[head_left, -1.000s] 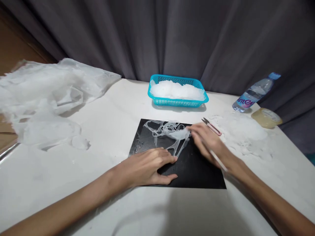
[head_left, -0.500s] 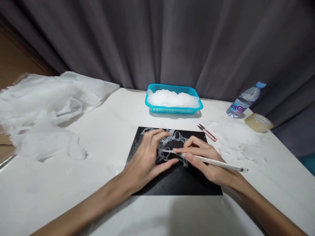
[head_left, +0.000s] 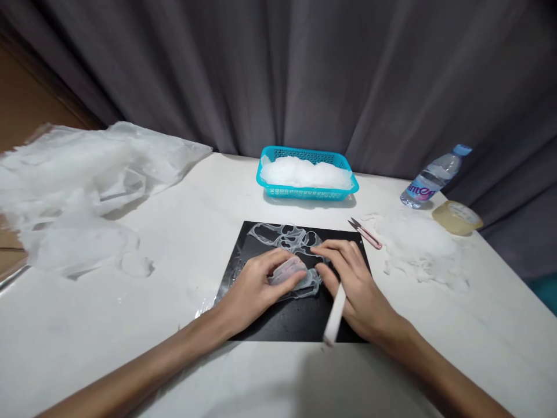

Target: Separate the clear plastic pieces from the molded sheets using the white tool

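Observation:
A black board (head_left: 287, 322) lies on the white table, with thin translucent white openwork material (head_left: 274, 233) spread over its upper part. My left hand (head_left: 261, 281) grips a small pale block (head_left: 288, 269) between thumb and fingers, over the lower part of that material. To the right, my right hand (head_left: 352, 284) has a white stick-like tool (head_left: 335, 316) tucked in it, its end pointing toward the front edge. The fingertips of that hand rest at the right side of the openwork.
A blue basket (head_left: 311, 193) of white fluffy material stands behind the board. Pink-handled snips (head_left: 369, 237), white scraps (head_left: 422, 241), a water bottle (head_left: 437, 177) and a tape roll (head_left: 456, 217) lie to the right. Crumpled white sheeting (head_left: 82, 174) covers the left.
The pale block now shows in my left hand. In my right hand the white tool has swung from pointing right to pointing toward the front, and its fingers have spread from their pinch.

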Motion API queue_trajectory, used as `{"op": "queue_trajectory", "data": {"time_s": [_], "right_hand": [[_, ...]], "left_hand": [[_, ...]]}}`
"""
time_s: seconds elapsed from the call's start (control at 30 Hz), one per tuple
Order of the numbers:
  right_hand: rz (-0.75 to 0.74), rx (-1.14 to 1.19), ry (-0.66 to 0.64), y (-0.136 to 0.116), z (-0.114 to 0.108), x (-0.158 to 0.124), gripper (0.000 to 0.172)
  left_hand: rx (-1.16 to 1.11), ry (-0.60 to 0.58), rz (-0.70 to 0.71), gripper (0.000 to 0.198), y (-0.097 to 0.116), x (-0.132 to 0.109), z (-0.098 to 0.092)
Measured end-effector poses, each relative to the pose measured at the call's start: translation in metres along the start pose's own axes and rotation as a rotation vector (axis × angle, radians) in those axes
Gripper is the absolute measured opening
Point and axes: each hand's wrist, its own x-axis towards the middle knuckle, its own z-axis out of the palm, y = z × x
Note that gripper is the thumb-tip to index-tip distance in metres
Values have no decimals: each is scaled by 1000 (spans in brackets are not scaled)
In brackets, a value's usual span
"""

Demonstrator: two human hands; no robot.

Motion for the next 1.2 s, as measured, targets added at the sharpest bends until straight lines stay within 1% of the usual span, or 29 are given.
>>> {"op": "queue_trajectory", "data": {"time_s": [0.07, 0.2, 0.33, 0.4, 0.43, 0.47, 0.5, 0.53, 0.57, 0.6, 0.63, 0.67, 0.73, 0.8, 0.9, 1.0, 1.03, 1.07, 1.13, 1.17, 1.2], "right_hand": [[13, -45, -48, -3, 2, 2, 28], [-89, -71, -151, -2, 2, 3, 19], [-139, -137, -164, 1, 4, 1, 19], [-183, -222, -144, 1, 5, 0, 17], [-214, -260, -120, 1, 6, 0, 16], [-242, -281, -86, 0, 5, -1, 14], [-264, -283, -44, 0, 4, -2, 12], [-274, -264, -1, 1, 2, -2, 10], [-268, -228, 39, 2, -1, -3, 9], [-243, -184, 75, 3, -3, -3, 10], [-207, -139, 102, 5, -6, -4, 10], [-162, -96, 116, 7, -7, -4, 11], [-59, -23, 111, 11, -8, -5, 12], [18, 21, 89, 14, -7, -6, 15], [59, 15, 80, 15, -6, -5, 16], [102, 9, 75, 10, -7, -3, 7], [122, 39, 43, 8, -6, -3, 13], [139, 83, -7, 6, -5, -3, 24], [133, 180, -136, 3, 1, -4, 42], [114, 221, -186, 2, 5, -4, 45], [89, 250, -202, 1, 10, -5, 41]], "left_hand": [[-6, -19, 11, 26, 0, 1, -1], [-16, -51, 22, 27, 0, 2, -4], [-45, -162, -11, 29, 1, 0, -4], [-57, -174, -29, 29, -2, -1, -3], [-74, -130, -45, 28, -5, 0, -4], [-102, -47, -77, 26, -10, 2, -5], [-143, 69, -126, 25, -15, 4, -7], [-198, 213, -186, 25, -20, 7, -11], [-253, 346, -259, 25, -26, 11, -15], [-315, 446, -322, 26, -31, 14, -20], [-370, 493, -364, 28, -35, 17, -25], [-415, 502, -390, 30, -37, 19, -30], [-459, 447, -374, 31, -37, 19, -35], [-452, 368, -311, 30, -33, 16, -36], [-456, 220, -250, 29, -23, 9, -32], [-487, 31, -273, 30, -16, 3, -26], [-490, -25, -283, 30, -15, 2, -24], [-489, -68, -286, 30, -14, 1, -23], [-474, -124, -274, 29, -13, 0, -20], [-457, -144, -263, 29, -13, 0, -20], [-433, -161, -253, 30, -14, -1, -20]]}}
